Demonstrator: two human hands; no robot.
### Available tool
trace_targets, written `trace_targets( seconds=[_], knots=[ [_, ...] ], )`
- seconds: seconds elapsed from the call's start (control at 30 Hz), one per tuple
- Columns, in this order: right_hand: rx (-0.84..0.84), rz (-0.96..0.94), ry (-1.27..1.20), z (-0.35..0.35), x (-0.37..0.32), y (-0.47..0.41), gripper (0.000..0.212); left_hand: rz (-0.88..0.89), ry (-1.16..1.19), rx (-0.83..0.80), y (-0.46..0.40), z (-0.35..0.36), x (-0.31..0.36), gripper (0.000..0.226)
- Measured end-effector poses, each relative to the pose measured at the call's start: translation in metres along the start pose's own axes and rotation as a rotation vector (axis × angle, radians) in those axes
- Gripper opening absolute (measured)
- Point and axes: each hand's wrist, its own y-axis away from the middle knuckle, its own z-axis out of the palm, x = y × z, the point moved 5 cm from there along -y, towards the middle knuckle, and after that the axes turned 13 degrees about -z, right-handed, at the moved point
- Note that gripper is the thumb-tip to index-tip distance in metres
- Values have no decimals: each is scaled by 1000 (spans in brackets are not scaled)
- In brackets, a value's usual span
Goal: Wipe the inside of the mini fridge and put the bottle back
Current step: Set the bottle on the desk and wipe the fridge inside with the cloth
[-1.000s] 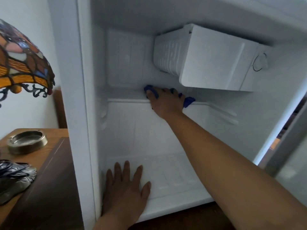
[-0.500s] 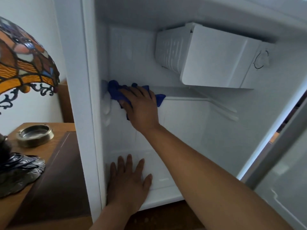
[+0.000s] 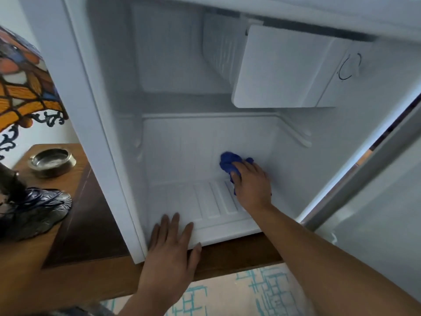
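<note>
wiping step is running: right hand (image 3: 251,185) is pressing the blue cloth (image 3: 227,164) low on the fridge (image 3: 182,151) back wall, fingers curled on it. left hand (image 3: 173,245) is lying flat, fingers apart, on the floor lip. bottle isn't showing; next is the floor, then fetching it.

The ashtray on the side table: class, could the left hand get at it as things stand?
Probably not directly: the left hand rests on the fridge floor, and the fridge's side wall stands between it and the ashtray.

The wooden bench (image 3: 75,277) carries the white mini fridge (image 3: 91,133), a metal ashtray (image 3: 52,162) near its left side, and a dark lamp base (image 3: 34,210) beside the ashtray.
</note>
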Motion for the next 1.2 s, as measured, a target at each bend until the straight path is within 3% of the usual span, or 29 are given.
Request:
trace_targets(
  seconds=[0.07,0.13,0.23,0.43,0.77,0.87,0.97,1.1,1.2],
  knots=[
    [-130,77,39,9,11,13,64,4,-1,-16,-1,1,0,73],
    [-265,131,67,22,16,24,52,53,-52,-18,1,4,1,74],
    [-326,153,44,35,12,31,48,100,-126,19,3,8,0,74],
    [-296,63,-71,32,-32,46,69,141,-165,68,4,16,-6,82],
    [-172,18,17,-13,-42,110,35,145,-148,-6,5,11,-3,84],
    [-223,193,95,-34,-25,76,25,126,-150,-42,6,13,-6,85],
    [-49,292,123,-46,5,37,13,147,-134,-30,5,9,-2,86],
    [-258,239,167,-1,36,41,51,155,-120,-39,4,13,-2,91],
    [-237,215,216,10,37,51,53,150,-110,-34,4,12,-2,94]
  ],
)
